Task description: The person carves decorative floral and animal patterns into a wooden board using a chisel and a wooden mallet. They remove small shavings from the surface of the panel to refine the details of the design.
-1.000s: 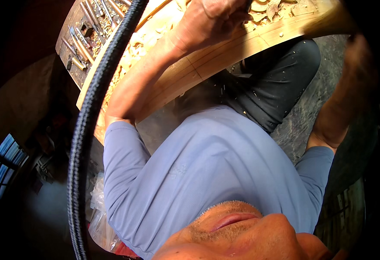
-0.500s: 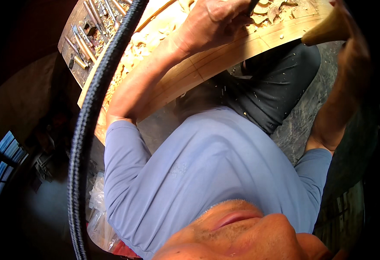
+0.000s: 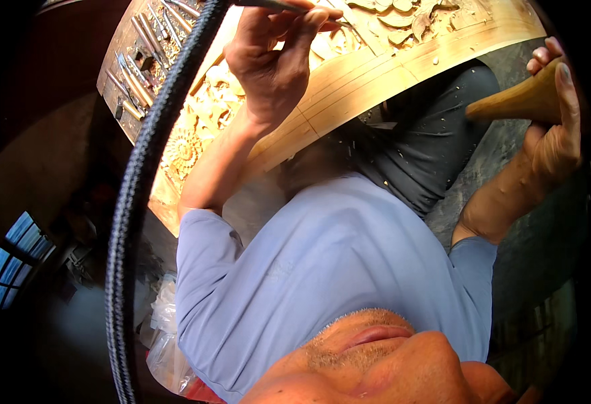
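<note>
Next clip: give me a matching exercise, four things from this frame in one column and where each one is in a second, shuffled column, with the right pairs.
Things
1. chisel
2. wooden mallet
3. row of spare chisels
4. black braided cable

Places
A. lying at the far left end of the carved wooden panel
B. running from the top of the picture down its left side
C. in the left hand, over the carving
D. in the right hand, off to the right of the panel

Pairs: 1-C, 2-D, 3-A, 4-B
</note>
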Tool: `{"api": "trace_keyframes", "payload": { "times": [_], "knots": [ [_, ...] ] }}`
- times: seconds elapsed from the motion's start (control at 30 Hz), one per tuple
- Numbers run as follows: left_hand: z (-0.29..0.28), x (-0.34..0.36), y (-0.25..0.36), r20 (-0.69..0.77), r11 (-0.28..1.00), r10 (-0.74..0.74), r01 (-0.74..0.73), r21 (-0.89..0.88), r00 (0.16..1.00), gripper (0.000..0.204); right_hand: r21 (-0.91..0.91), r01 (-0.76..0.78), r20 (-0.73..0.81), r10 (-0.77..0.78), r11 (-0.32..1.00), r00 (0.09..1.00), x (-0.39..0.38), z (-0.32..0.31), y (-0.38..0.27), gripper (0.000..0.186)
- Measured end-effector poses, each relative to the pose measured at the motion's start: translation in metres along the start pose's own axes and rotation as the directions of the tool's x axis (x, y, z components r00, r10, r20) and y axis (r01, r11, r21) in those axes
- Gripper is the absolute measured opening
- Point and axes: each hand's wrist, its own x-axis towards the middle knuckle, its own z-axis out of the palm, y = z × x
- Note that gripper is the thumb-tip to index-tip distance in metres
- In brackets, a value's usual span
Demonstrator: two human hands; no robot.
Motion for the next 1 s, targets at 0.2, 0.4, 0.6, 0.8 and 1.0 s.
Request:
{"api": "trace_keyframes", "payload": {
  "times": [0.2,0.4,0.6,0.8,1.0],
  "knots": [
    [0.004,0.003,-0.005,0.091,0.991,-0.124,0.127,-0.033,0.988,0.016,0.137,-0.169,-0.157,0.19,0.976,0.969,-0.029,0.02,0.029,0.031],
    [0.017,-0.003,-0.009,0.125,0.964,-0.263,0.267,-0.01,0.957,0.016,0.308,-0.342,-0.047,0.374,0.888,0.926,-0.054,0.023,0.073,0.03],
    [0.015,-0.008,-0.013,0.147,0.965,-0.263,0.26,0.04,0.954,0.016,0.168,-0.297,-0.139,0.321,0.94,0.937,-0.057,0.035,0.077,0.026],
    [0.016,-0.01,-0.011,0.158,0.958,-0.285,0.281,0.049,0.945,0.015,0.124,-0.308,-0.139,0.324,0.943,0.936,-0.055,0.039,0.072,0.024],
    [0.016,-0.009,-0.011,0.156,0.956,-0.293,0.286,0.064,0.943,0.015,0.092,-0.319,-0.127,0.329,0.943,0.936,-0.054,0.042,0.069,0.022]
  ]
}}
